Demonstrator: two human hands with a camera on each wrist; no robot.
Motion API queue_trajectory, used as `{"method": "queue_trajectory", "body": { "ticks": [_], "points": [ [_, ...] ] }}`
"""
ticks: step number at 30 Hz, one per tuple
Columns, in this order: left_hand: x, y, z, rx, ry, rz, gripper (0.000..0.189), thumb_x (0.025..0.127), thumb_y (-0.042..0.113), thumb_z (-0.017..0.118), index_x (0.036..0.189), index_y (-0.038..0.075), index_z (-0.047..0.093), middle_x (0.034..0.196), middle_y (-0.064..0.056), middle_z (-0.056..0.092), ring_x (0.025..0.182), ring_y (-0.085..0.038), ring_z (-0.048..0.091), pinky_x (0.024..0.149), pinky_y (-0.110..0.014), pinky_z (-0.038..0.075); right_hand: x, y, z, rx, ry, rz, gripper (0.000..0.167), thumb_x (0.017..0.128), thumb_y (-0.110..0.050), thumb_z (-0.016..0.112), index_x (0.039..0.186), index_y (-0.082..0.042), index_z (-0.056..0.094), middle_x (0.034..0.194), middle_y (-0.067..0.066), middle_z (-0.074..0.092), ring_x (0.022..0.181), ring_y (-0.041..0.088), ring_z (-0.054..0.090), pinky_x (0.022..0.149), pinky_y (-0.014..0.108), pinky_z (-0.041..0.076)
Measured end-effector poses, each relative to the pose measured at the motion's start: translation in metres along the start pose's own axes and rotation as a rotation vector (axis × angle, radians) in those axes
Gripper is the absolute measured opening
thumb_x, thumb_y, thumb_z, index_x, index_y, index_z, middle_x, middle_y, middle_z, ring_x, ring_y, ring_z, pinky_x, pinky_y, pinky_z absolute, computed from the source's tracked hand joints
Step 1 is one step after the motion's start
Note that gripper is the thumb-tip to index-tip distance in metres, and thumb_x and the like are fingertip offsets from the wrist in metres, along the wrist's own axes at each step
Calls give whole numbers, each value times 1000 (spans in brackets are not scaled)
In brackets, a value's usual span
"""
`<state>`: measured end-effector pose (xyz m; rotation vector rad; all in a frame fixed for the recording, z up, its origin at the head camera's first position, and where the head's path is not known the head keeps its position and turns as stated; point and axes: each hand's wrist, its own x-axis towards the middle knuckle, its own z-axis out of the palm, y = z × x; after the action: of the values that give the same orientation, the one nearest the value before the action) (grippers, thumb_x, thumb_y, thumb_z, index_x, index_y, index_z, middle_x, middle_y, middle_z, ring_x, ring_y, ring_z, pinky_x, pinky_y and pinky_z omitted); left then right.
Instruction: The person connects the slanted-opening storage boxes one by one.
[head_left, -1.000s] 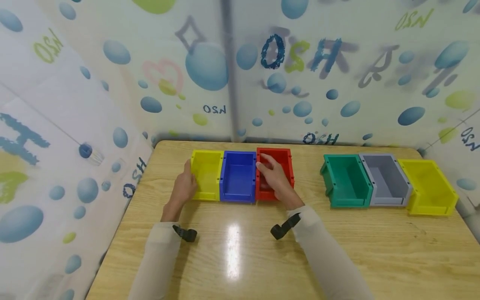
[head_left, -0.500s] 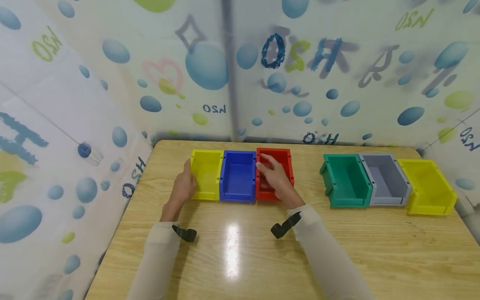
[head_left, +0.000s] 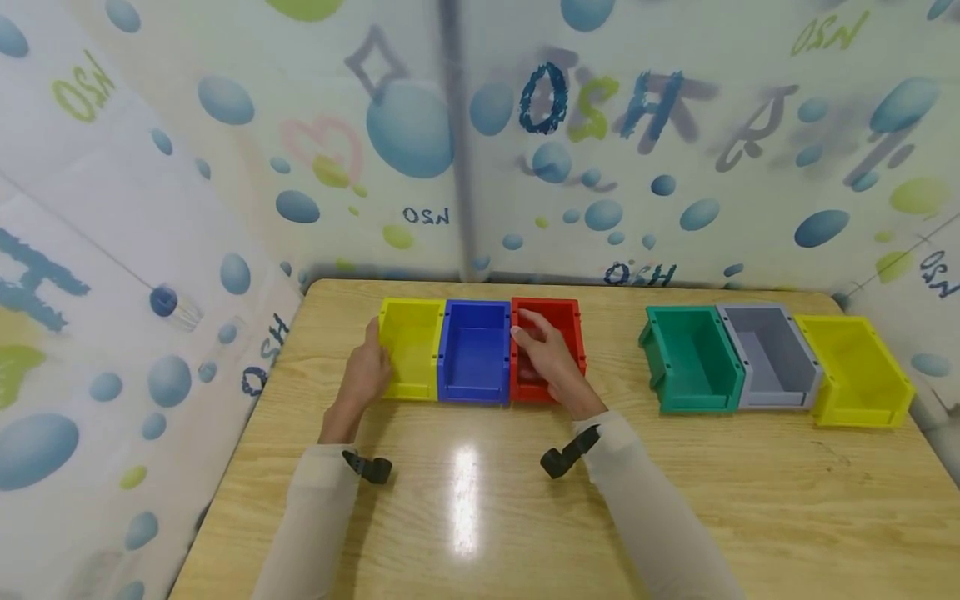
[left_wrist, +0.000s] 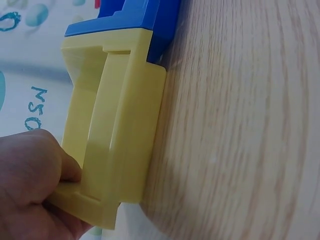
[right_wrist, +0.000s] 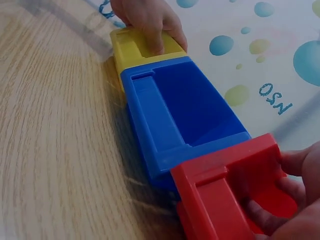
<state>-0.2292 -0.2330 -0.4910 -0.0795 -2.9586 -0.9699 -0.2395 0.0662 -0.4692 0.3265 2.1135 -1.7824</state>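
Note:
Three plastic bins stand side by side on the table, a yellow bin (head_left: 411,342), a blue bin (head_left: 476,346) and a red bin (head_left: 566,329). My left hand (head_left: 365,372) grips the left wall of the yellow bin; in the left wrist view the thumb is inside it and the fingers go round the outside. At the red bin, my right hand (head_left: 551,358) has its fingers curled inside, and its thumb lies at the wall beside the blue bin. The right wrist view shows the red bin's front lip (right_wrist: 212,200) offset slightly from the blue one. No contents show in these bins.
Farther right on the wooden table (head_left: 480,483) stand a green bin (head_left: 690,354), a grey bin (head_left: 772,350) and a second yellow bin (head_left: 858,367), side by side. A gap separates them from the red bin. A patterned curtain (head_left: 480,167) hangs behind the table's back edge.
The red bin appears to have slid very slightly toward the table's front, the right hand moving with it. Both hands otherwise keep their places; the head view has shifted a little.

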Motion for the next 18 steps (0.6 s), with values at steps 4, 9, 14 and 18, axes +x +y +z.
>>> {"method": "queue_trajectory", "body": {
  "ticks": [4, 9, 14, 18],
  "points": [
    [0, -1, 1, 1, -4, -9, 54, 102, 2, 36, 152, -3, 15, 112, -40, 60, 87, -41, 63, 78, -53, 49, 1, 3, 1, -2, -2, -15, 48, 101, -36, 55, 148, -37, 43, 136, 8, 51, 117, 28, 51, 84, 37, 52],
    [0, -2, 1, 5, -5, -1, 54, 102, 1, 36, 152, -3, 16, 110, -40, 61, 84, -39, 62, 76, -53, 49, 2, 5, 1, -7, 5, -31, 49, 101, -35, 55, 149, -36, 43, 139, 7, 49, 122, 27, 47, 97, 43, 45],
    [1, -1, 1, 10, -4, 2, 54, 101, 1, 36, 151, -2, 16, 108, -38, 62, 80, -36, 60, 73, -50, 48, 3, 6, 1, -14, 10, -29, 49, 101, -36, 54, 149, -37, 42, 139, 7, 49, 123, 28, 47, 98, 45, 46],
    [1, 0, 0, 12, -2, 6, 53, 101, 1, 36, 151, -3, 17, 105, -38, 63, 77, -35, 59, 71, -49, 48, 4, 7, 2, -24, 10, -17, 49, 101, -37, 55, 149, -39, 41, 137, 7, 49, 119, 28, 49, 87, 38, 51]
  ]
}}
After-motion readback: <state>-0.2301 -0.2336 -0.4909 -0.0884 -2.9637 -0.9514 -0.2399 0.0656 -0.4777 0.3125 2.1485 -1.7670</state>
